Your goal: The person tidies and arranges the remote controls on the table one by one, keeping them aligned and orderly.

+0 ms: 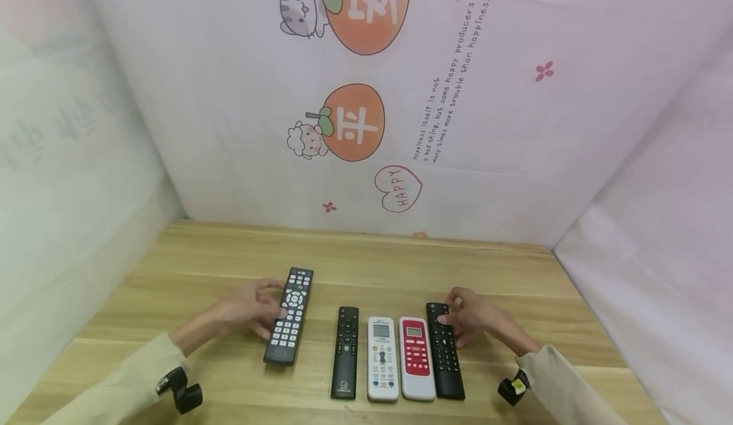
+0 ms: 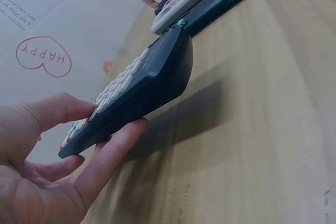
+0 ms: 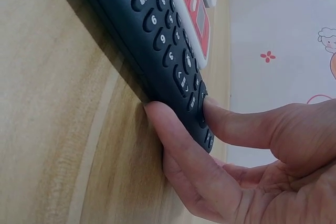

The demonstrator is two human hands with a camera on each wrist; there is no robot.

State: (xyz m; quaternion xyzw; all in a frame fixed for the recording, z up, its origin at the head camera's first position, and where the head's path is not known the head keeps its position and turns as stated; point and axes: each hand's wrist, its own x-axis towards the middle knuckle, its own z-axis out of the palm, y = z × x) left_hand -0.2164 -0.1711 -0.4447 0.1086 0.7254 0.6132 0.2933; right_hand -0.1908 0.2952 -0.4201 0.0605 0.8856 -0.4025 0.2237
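My left hand [image 1: 256,306] pinches a dark remote control with white buttons [image 1: 291,317], thumb on the button face and fingers beneath. In the left wrist view this remote [image 2: 142,80] is raised off the wood and casts a shadow below it. At the right, my right hand [image 1: 471,315] grips the far end of a black remote control [image 1: 446,355], thumb on top and fingers along its outer side. The right wrist view shows the black remote [image 3: 131,30] low over the wood. Directly beside it lies a red and white remote [image 1: 417,358].
A white remote [image 1: 382,360] with a small screen lies left of the red one, and a slim black remote [image 1: 345,352] lies farther left. Both rest on the wooden table [image 1: 229,247]. A printed white cloth [image 1: 487,189] rises behind the table and along both sides.
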